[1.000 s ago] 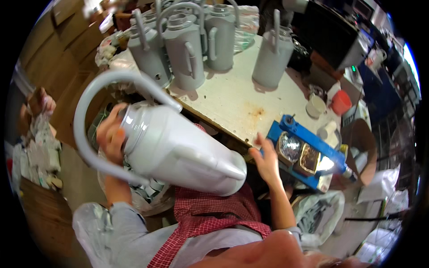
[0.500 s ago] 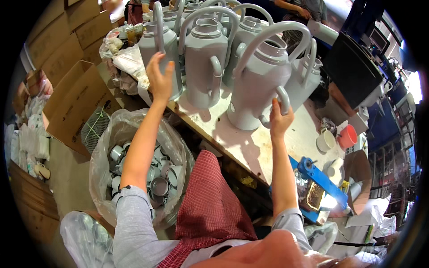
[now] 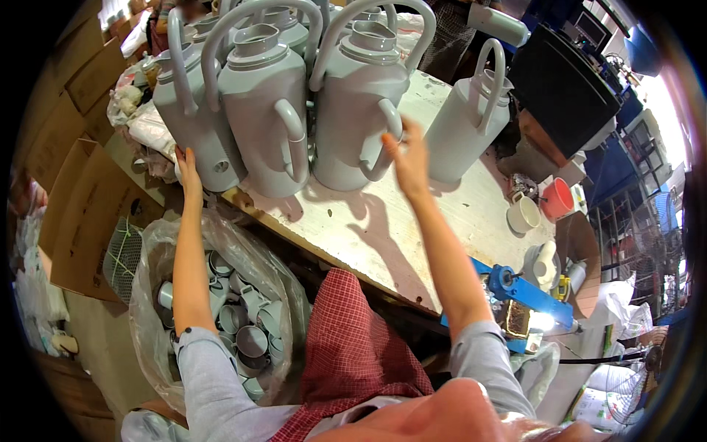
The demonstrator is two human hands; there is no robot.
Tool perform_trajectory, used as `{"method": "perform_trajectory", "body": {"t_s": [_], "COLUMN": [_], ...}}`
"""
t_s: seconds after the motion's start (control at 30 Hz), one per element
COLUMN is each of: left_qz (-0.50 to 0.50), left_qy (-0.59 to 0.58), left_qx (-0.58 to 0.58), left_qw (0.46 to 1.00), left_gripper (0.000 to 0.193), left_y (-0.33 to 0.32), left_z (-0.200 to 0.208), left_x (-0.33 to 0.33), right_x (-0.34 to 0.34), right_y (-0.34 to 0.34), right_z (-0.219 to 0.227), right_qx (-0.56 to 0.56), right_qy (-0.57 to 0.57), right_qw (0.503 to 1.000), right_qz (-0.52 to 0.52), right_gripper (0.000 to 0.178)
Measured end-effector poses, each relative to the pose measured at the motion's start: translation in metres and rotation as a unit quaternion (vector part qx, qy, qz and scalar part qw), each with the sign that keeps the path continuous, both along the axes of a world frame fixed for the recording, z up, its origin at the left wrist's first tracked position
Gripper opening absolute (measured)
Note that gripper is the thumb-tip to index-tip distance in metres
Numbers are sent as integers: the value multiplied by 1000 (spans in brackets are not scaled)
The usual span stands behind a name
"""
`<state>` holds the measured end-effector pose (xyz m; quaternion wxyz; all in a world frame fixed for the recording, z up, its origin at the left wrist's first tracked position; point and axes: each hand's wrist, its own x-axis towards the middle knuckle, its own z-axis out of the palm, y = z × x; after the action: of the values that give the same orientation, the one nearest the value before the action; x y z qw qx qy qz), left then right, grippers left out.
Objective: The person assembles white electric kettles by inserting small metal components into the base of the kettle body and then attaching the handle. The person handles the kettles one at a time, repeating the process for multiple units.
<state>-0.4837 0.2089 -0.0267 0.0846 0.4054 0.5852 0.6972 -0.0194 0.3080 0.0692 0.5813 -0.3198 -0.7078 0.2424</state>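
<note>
While the white table holds a cluster, the grey jug stands upright near its front edge. Hands are well apart: left hand straight-fingered by the leftmost jug, right hand loosely curled at the grey jug's side handle, grip unclear. Probably the positioning step; next nudge calls for steady contact.

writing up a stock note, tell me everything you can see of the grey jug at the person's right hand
The jug is pale grey, smooth and plastic-looking, with a cylindrical body, stepped shoulder and open neck. A large arched handle rises over it; a looped side handle faces the person. It stands upright on the white tabletop, beside a similar jug. The right hand is at the side handle; whether it grips is unclear.
</note>
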Motion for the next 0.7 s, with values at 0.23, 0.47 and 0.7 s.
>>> {"method": "perform_trajectory", "body": {"t_s": [0.23,0.47,0.7], "left_qz": [-19,-388,-369], "left_qy": [36,327,274], "left_qx": [69,12,-151], "left_qw": [997,862,875], "left_gripper": [39,39,66], "left_y": [-78,-41,17], "left_z": [-6,38,50], "left_x": [136,351,359], "right_x": [153,132,185], "right_y": [118,-31,-229], "right_z": [100,173,234], "right_qx": [56,40,179], "right_qy": [-48,91,99], "right_qw": [968,989,973], "right_qz": [-242,-111,-109], "right_gripper": [46,27,33]}}
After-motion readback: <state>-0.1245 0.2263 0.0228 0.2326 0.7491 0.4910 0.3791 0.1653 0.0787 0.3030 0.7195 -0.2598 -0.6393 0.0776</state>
